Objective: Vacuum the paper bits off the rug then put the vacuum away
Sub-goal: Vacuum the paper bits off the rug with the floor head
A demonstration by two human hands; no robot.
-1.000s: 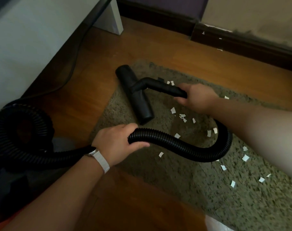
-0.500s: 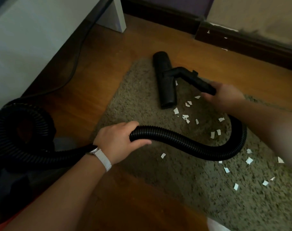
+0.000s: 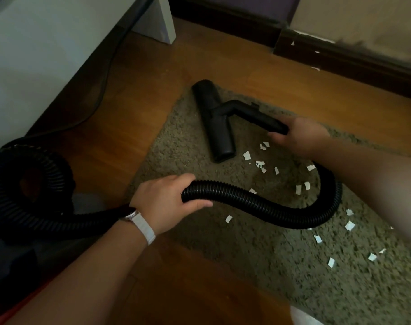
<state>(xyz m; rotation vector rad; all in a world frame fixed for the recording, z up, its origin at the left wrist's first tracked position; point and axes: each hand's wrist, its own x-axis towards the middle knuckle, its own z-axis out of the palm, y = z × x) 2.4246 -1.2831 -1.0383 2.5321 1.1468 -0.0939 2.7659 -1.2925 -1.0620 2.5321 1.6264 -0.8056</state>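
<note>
Down on the rug [image 3: 270, 266], right hand [image 3: 300, 137] holds the nozzle [image 3: 214, 123] by its neck to steer it, left hand [image 3: 167, 198] grips the hose [image 3: 258, 202] mid-run, probably to lift slack off the paper bits [image 3: 246, 156] scattered just beside the head.
</note>
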